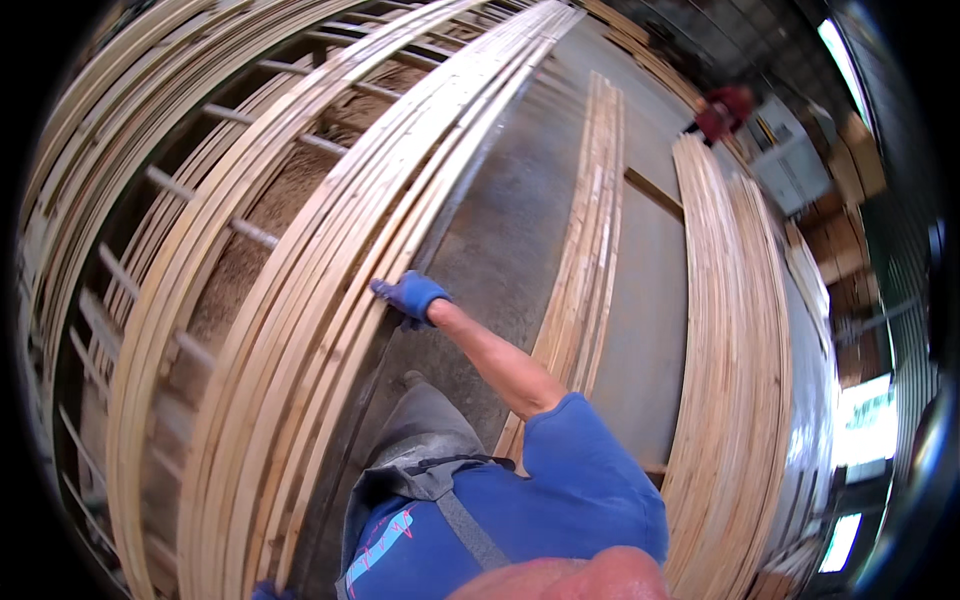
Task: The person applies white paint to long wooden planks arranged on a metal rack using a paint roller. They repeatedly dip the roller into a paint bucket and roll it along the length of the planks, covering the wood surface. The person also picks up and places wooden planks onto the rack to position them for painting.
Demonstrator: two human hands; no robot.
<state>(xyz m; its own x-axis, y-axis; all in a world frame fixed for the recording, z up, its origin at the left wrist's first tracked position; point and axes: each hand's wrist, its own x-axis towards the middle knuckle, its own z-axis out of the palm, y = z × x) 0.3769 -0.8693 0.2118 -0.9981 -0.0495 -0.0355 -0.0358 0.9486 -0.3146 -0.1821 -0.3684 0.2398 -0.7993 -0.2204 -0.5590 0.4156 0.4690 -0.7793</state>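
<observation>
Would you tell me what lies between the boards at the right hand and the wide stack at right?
The head view shows grey floor, a narrow board stack and a crosspiece.

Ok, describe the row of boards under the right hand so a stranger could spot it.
Find the grey floor running up the middle. Along its left side lies a long row of pale boards. Unlike neighbouring rows, it has the person's blue-gloved right hand on its right edge.

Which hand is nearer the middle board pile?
Right. Right hand touches boards left of the middle board pile; left hand is farther away, at the picture's bottom edge.
</observation>
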